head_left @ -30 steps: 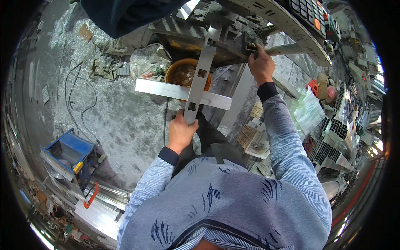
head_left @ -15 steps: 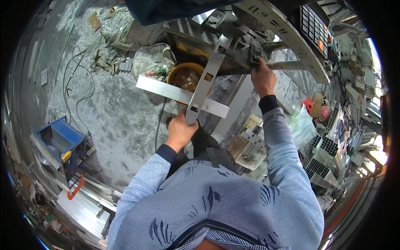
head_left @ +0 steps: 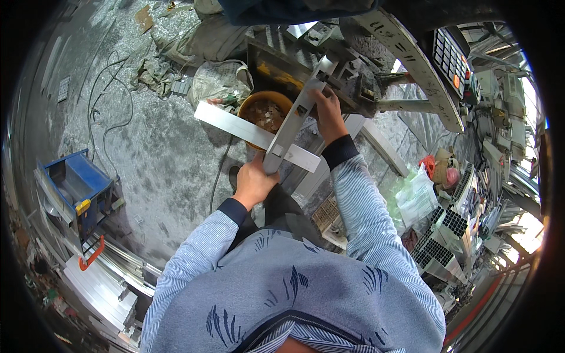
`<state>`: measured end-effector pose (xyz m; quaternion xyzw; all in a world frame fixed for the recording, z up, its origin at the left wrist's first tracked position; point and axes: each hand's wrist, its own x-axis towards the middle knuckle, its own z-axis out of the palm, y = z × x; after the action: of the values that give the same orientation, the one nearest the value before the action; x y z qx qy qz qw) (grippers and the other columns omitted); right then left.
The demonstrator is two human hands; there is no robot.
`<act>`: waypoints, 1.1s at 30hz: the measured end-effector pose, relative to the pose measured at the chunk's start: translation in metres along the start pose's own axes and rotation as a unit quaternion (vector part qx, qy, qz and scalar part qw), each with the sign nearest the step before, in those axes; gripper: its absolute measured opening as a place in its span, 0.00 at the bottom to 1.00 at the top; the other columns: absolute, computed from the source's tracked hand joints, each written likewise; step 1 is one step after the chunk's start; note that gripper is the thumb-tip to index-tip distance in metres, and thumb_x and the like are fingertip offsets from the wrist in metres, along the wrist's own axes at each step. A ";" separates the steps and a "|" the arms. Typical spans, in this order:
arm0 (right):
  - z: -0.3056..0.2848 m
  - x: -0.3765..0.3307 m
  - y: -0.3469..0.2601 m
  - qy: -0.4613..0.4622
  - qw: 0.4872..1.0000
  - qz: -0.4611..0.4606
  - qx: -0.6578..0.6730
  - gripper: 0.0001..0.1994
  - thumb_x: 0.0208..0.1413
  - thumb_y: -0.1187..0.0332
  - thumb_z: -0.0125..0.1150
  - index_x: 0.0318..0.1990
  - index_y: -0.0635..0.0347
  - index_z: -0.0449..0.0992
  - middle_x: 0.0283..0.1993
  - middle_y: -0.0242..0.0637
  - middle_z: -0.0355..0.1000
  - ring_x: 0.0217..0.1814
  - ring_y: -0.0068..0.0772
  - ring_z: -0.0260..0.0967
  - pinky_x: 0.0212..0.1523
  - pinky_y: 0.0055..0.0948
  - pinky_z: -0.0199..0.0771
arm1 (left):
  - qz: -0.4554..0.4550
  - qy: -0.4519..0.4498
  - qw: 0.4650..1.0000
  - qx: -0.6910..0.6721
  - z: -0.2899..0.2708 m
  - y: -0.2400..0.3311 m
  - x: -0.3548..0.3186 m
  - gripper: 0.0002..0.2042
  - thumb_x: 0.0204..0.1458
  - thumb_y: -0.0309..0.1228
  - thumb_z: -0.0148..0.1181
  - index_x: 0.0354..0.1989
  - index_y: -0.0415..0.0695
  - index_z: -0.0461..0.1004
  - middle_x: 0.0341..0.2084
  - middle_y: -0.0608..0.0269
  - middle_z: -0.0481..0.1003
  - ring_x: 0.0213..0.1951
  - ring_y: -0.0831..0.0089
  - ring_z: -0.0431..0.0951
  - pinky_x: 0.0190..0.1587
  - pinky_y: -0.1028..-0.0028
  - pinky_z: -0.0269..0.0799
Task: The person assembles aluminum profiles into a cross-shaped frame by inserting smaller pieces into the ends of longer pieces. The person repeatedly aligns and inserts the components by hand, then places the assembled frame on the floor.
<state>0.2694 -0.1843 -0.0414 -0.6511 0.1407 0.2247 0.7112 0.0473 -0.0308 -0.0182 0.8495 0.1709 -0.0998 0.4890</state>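
Observation:
A long silver metal profile [head_left: 291, 128] with square cutouts runs away from me at a slant. My left hand [head_left: 256, 181] is closed around its near end. My right hand [head_left: 328, 113] grips the same profile farther up, thumb and fingers against its side near a cutout. The far end reaches the metal parts of a bench machine [head_left: 368, 91]; whether it touches them I cannot tell. Beneath the profile, a flat silver bar [head_left: 231, 122] lies crosswise over a yellow bucket [head_left: 286, 100] of small scrap pieces.
A blue metal-framed machine [head_left: 88, 182] stands at left, near stacked silver profiles [head_left: 103, 288]. A black cable [head_left: 126, 132] loops across the floor. A painted panel [head_left: 412, 70] and a keypad [head_left: 450, 59] stand at upper right. Crates [head_left: 332, 220] and plastic bags [head_left: 412, 197] lie at right.
My right hand has left the bench machine, moving left onto the profile. The profile's far end has shifted slightly right and toward me, while my left hand keeps its hold.

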 end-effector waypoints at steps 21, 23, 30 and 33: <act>0.017 0.017 0.005 -0.043 0.981 0.126 0.143 0.08 0.62 0.62 0.60 0.35 0.56 0.74 0.28 0.36 0.73 0.29 0.34 0.73 0.32 0.33 0.72 | -0.046 -0.153 0.979 -0.131 0.000 -0.017 0.027 0.21 0.47 0.32 0.69 0.48 0.36 0.73 0.23 0.56 0.79 0.21 0.69 0.79 0.26 0.68 0.74; 0.020 0.017 0.002 -0.048 0.980 0.119 0.150 0.09 0.61 0.63 0.62 0.34 0.58 0.74 0.28 0.36 0.73 0.29 0.34 0.72 0.32 0.34 0.73 | -0.064 -0.158 0.974 -0.150 -0.002 -0.012 0.026 0.20 0.47 0.33 0.69 0.47 0.36 0.74 0.23 0.55 0.79 0.21 0.68 0.80 0.26 0.68 0.74; 0.022 0.014 -0.001 -0.038 0.985 0.099 0.133 0.08 0.60 0.65 0.62 0.37 0.60 0.74 0.27 0.38 0.73 0.28 0.37 0.72 0.34 0.38 0.77 | -0.099 -0.177 0.963 -0.178 -0.014 0.003 0.024 0.19 0.45 0.33 0.69 0.43 0.35 0.74 0.24 0.52 0.79 0.22 0.65 0.81 0.28 0.67 0.76; 0.020 0.019 0.003 -0.043 0.984 0.100 0.144 0.08 0.61 0.65 0.61 0.37 0.59 0.74 0.28 0.38 0.73 0.29 0.38 0.72 0.34 0.38 0.77 | -0.080 -0.158 0.972 -0.152 -0.011 0.001 0.024 0.20 0.44 0.33 0.68 0.43 0.34 0.74 0.25 0.48 0.80 0.24 0.61 0.82 0.29 0.65 0.77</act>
<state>0.2823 -0.1619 -0.0507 -0.5145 0.2054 0.2996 0.7768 0.0700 -0.0169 -0.0202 0.7222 0.1724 -0.2445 0.6237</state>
